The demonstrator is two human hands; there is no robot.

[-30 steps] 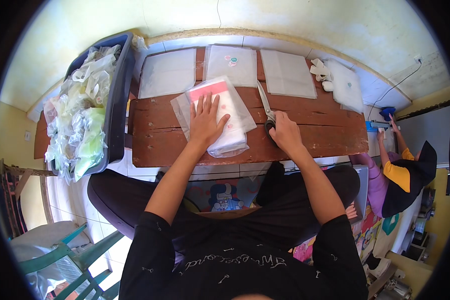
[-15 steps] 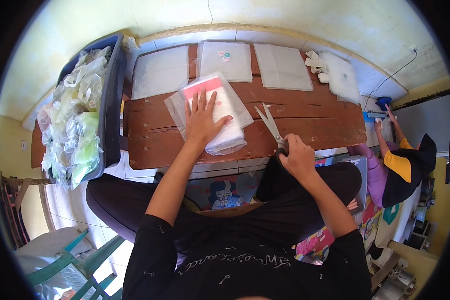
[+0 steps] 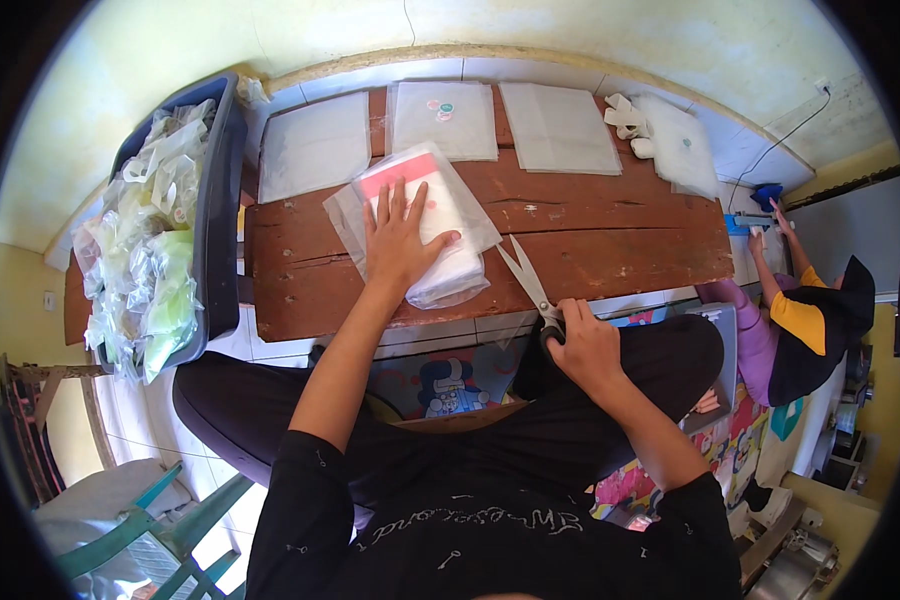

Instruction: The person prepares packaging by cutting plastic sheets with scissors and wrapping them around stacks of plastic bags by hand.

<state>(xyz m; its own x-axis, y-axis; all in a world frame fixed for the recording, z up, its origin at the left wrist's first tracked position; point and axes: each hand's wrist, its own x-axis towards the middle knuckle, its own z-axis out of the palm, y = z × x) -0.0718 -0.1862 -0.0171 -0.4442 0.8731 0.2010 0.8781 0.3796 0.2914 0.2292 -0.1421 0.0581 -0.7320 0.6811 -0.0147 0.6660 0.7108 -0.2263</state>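
Observation:
My left hand (image 3: 398, 245) lies flat with fingers spread on a bundle of plastic bags (image 3: 448, 215), white with a pink band near the top. Under the bundle spreads a clear plastic sheet or bag (image 3: 483, 222), tilted on the brown wooden table (image 3: 610, 250). My right hand (image 3: 582, 345) is wrapped around the black handles of a pair of scissors (image 3: 532, 280). The blades are parted and point up and left over the table's front edge, right of the bundle and apart from it.
Stacks of clear plastic (image 3: 315, 147) line the table's back, one stack (image 3: 442, 135) bearing small round stickers. White rolls (image 3: 625, 118) lie at the back right. A dark bin (image 3: 220, 215) full of plastic bags stands left. Another person (image 3: 805, 315) sits at the right.
My right hand has drawn the scissors slightly left and down, toward the table's front edge. The left hand still rests on the bundle. The whole view has shifted a little.

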